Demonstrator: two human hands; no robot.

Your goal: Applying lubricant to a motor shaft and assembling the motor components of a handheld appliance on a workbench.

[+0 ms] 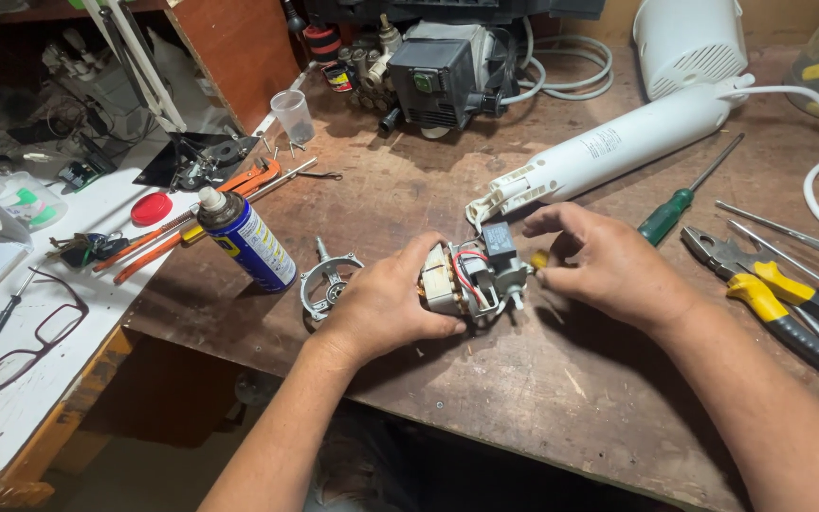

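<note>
A small electric motor (471,275) with white housing, red and black wires and a dark block on top rests on the brown wooden bench. My left hand (386,303) grips its left side. My right hand (604,265) is curled at the motor's right end, fingertips pinching a small yellow-tipped tool (540,258) against the shaft side. A round metal bracket (327,283) lies just left of my left hand.
A blue spray can (246,239) stands left of the bracket. A white tube housing (609,152) lies behind the motor. A green screwdriver (684,197) and yellow-handled pliers (779,294) sit at right. Glasses (35,337), orange pliers (191,223) and a clear cup (293,116) lie at left.
</note>
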